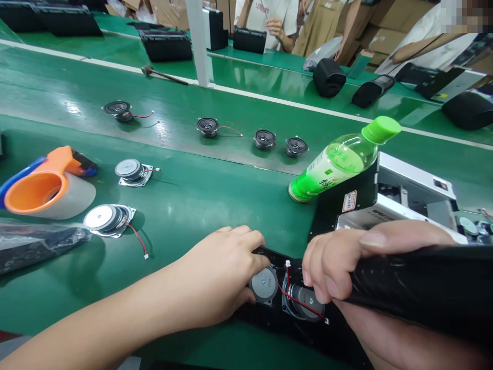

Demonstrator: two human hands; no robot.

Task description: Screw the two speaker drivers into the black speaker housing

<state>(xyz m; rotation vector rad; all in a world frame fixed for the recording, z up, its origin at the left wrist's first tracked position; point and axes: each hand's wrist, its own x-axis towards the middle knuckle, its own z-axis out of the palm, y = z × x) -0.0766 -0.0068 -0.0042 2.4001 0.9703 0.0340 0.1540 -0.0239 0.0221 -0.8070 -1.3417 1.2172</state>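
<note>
Presently, left hand [221, 272] pinched a round silver-backed speaker driver [264, 284] into the long black plastic housing [416, 293] at the near belt edge; right hand [346, 262] gripped that housing. One red-wired driver [304, 303] seated; two loose silver drivers [110, 220] remained beside the orange tape dispenser [42, 187].

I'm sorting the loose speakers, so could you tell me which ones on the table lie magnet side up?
The two loose speakers near the tape dispenser: one beside its handle, one below it. Both show flat silver magnets; the four farther back show black cones.

Left hand [221, 270] presses a speaker driver [264, 284] into the black housing [416, 293].
</note>
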